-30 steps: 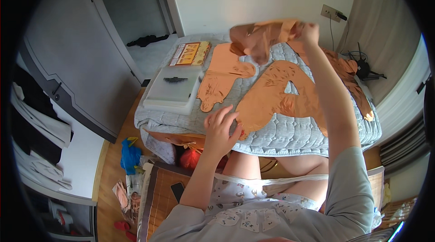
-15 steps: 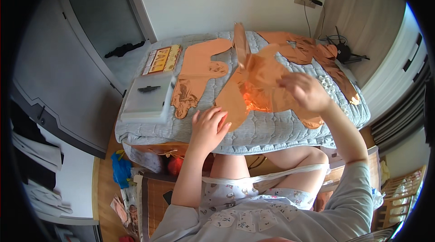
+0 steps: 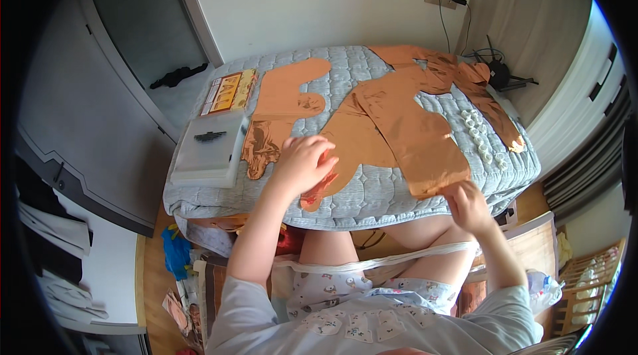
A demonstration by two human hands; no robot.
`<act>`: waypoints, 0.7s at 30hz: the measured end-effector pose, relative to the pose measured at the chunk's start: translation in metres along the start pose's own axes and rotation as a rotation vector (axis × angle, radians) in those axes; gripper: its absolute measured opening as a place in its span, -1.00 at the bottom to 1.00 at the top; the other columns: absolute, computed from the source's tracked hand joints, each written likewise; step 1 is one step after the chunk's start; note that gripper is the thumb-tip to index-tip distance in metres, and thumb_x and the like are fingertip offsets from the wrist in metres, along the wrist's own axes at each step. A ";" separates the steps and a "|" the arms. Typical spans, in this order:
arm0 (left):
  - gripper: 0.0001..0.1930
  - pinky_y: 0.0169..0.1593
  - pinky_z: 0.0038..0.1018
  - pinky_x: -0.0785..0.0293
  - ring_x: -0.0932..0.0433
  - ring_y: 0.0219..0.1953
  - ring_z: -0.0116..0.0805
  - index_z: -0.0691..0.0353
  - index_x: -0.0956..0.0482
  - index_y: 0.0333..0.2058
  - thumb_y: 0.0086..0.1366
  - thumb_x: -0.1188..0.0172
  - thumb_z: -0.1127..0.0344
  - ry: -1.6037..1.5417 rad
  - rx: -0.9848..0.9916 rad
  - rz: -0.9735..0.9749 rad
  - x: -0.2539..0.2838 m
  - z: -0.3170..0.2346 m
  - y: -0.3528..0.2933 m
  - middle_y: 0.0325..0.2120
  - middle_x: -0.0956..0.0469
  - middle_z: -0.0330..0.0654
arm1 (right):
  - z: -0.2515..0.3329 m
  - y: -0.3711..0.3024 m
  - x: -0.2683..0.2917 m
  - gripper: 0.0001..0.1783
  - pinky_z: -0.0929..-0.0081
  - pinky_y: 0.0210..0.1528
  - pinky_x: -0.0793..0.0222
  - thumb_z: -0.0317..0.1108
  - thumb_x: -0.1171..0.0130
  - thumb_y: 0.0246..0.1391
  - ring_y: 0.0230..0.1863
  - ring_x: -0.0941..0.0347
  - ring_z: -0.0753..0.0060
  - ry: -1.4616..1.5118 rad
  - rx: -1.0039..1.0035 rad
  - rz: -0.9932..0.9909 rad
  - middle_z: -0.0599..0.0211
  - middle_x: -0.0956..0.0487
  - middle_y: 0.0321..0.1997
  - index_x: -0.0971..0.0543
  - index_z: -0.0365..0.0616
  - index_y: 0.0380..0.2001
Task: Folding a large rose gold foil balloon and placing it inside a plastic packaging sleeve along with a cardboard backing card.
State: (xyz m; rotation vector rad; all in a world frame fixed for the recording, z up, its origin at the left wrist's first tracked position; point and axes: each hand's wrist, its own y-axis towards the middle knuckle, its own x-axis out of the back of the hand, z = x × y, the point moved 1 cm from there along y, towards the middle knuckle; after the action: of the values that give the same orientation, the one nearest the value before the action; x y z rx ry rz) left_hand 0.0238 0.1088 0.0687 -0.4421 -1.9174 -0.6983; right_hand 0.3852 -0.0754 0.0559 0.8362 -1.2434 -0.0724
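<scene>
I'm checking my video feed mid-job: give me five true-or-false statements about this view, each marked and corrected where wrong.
1. The right hand holds the near edge of a copper-coloured foil piece. True.
2. A black item lies on the translucent box. True.
3. The left hand rests on that box. False: it is at the near end of another foil piece.
4. The white round pieces lie left of the box. False: they lie to its right.
5. The bed cover is red. False: it is grey.

Past bare front quilt (image 3: 375,199), copper foil (image 3: 412,116) obstructs.
</scene>
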 end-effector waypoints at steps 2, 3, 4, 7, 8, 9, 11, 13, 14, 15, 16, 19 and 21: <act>-0.60 0.36 -0.15 -0.15 -0.47 0.24 -0.20 0.06 -0.64 0.05 0.39 -0.19 -0.02 0.083 -0.036 0.045 0.000 0.006 0.031 0.13 -0.57 -0.17 | 0.018 -0.022 -0.002 -0.80 0.12 -0.17 -0.47 -0.60 -0.22 0.09 -0.28 -0.57 -0.01 0.073 -0.098 -0.018 0.14 -0.63 -0.29 -0.47 -0.20 -0.23; -0.60 0.36 -0.15 -0.15 -0.46 0.25 -0.20 0.06 -0.64 0.06 0.40 -0.18 -0.02 0.135 -0.041 0.039 -0.006 0.011 0.051 0.14 -0.56 -0.16 | 0.024 -0.032 -0.001 -0.80 0.14 -0.17 -0.47 -0.61 -0.20 0.10 -0.26 -0.58 -0.01 0.080 -0.141 -0.028 0.14 -0.65 -0.26 -0.48 -0.19 -0.21; -0.60 0.36 -0.14 -0.16 -0.46 0.25 -0.19 0.06 -0.63 0.07 0.41 -0.16 -0.02 0.189 -0.045 0.034 -0.012 0.017 0.070 0.15 -0.55 -0.15 | 0.031 -0.042 -0.002 -0.80 0.16 -0.16 -0.48 -0.62 -0.19 0.11 -0.25 -0.59 0.00 0.091 -0.184 -0.040 0.13 -0.66 -0.23 -0.49 -0.18 -0.20; -0.62 0.36 -0.11 -0.16 -0.39 0.31 -0.16 0.05 -0.61 0.12 0.38 -0.14 0.13 0.251 -0.025 0.036 -0.021 0.027 0.125 0.19 -0.51 -0.13 | 0.047 -0.065 -0.014 -0.88 0.22 -0.09 -0.50 -0.62 -0.10 0.19 -0.20 -0.62 0.01 0.169 -0.386 -0.167 0.03 -0.68 -0.17 -0.51 -0.22 -0.21; -0.62 0.36 -0.11 -0.16 -0.39 0.31 -0.16 0.05 -0.61 0.12 0.38 -0.14 0.13 0.248 -0.031 0.034 -0.027 0.034 0.144 0.19 -0.51 -0.13 | 0.055 -0.064 -0.014 -0.88 0.22 -0.09 -0.50 -0.62 -0.10 0.19 -0.20 -0.62 0.01 0.163 -0.388 -0.168 0.03 -0.68 -0.17 -0.51 -0.22 -0.21; -0.59 0.37 -0.09 -0.15 -0.33 0.34 -0.14 0.01 -0.58 0.17 0.37 -0.13 0.18 0.309 -0.026 0.044 -0.034 0.046 0.159 0.24 -0.46 -0.13 | 0.063 -0.061 -0.016 -0.88 0.24 -0.07 -0.51 -0.60 -0.08 0.22 -0.16 -0.63 0.02 0.212 -0.445 -0.221 0.03 -0.68 -0.16 -0.51 -0.22 -0.20; -0.55 0.37 -0.08 -0.13 -0.27 0.38 -0.12 -0.03 -0.55 0.22 0.36 -0.12 0.22 0.368 -0.026 0.054 -0.051 0.064 0.182 0.29 -0.40 -0.13 | 0.072 -0.054 -0.016 -0.89 0.27 -0.03 -0.49 -0.58 -0.04 0.27 -0.10 -0.62 0.05 0.243 -0.482 -0.283 0.05 -0.68 -0.16 -0.51 -0.21 -0.18; -0.47 0.40 -0.04 -0.08 -0.14 0.44 -0.10 -0.15 -0.47 0.31 0.35 -0.10 0.27 0.400 -0.019 0.069 -0.065 0.069 0.199 0.39 -0.27 -0.16 | 0.070 -0.059 -0.018 -0.88 0.27 -0.02 -0.49 -0.59 -0.03 0.28 -0.08 -0.61 0.06 0.265 -0.478 -0.296 0.06 -0.68 -0.15 -0.49 -0.21 -0.16; -0.47 0.40 -0.04 -0.08 -0.14 0.44 -0.10 -0.15 -0.47 0.31 0.35 -0.10 0.27 0.400 -0.026 0.070 -0.070 0.071 0.205 0.39 -0.27 -0.16 | 0.069 -0.063 -0.021 -0.88 0.27 -0.01 -0.49 -0.59 -0.03 0.29 -0.07 -0.60 0.07 0.292 -0.469 -0.306 0.07 -0.68 -0.14 -0.48 -0.22 -0.14; -0.48 0.41 -0.03 -0.05 -0.11 0.46 -0.11 -0.19 -0.46 0.31 0.37 -0.09 0.24 0.393 -0.032 0.061 -0.074 0.069 0.211 0.41 -0.25 -0.17 | 0.067 -0.068 -0.023 -0.88 0.27 -0.01 -0.49 -0.59 -0.03 0.29 -0.07 -0.60 0.07 0.286 -0.476 -0.310 0.07 -0.68 -0.14 -0.48 -0.22 -0.14; -0.48 0.42 -0.02 -0.03 -0.08 0.47 -0.11 -0.22 -0.46 0.32 0.38 -0.08 0.22 0.387 -0.035 0.053 -0.077 0.069 0.215 0.42 -0.23 -0.18 | 0.064 -0.074 -0.025 -0.83 0.25 0.00 -0.48 -0.63 -0.05 0.25 -0.06 -0.59 0.06 0.325 -0.477 -0.306 0.08 -0.67 -0.11 -0.49 -0.21 -0.12; -0.49 0.44 0.01 0.01 -0.06 0.47 -0.10 -0.25 -0.46 0.31 0.39 -0.08 0.20 0.388 -0.012 0.084 -0.084 0.068 0.219 0.43 -0.21 -0.17 | 0.059 -0.092 -0.029 -0.77 0.23 0.01 -0.46 -0.67 -0.08 0.21 -0.05 -0.58 0.04 0.374 -0.504 -0.279 0.11 -0.67 -0.09 -0.49 -0.21 -0.09; -0.49 0.45 0.04 0.04 -0.04 0.48 -0.08 -0.27 -0.46 0.31 0.39 -0.06 0.22 0.371 -0.007 0.090 -0.085 0.069 0.221 0.44 -0.20 -0.16 | 0.055 -0.100 -0.030 -0.76 0.23 0.01 -0.45 -0.67 -0.08 0.20 -0.05 -0.58 0.04 0.388 -0.529 -0.252 0.12 -0.67 -0.10 -0.49 -0.21 -0.09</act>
State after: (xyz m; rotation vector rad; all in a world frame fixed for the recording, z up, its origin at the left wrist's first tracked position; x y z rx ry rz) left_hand 0.1409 0.3220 0.0302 -0.3715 -1.5381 -0.6756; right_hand 0.3654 -0.1606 -0.0235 0.5053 -0.6983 -0.4063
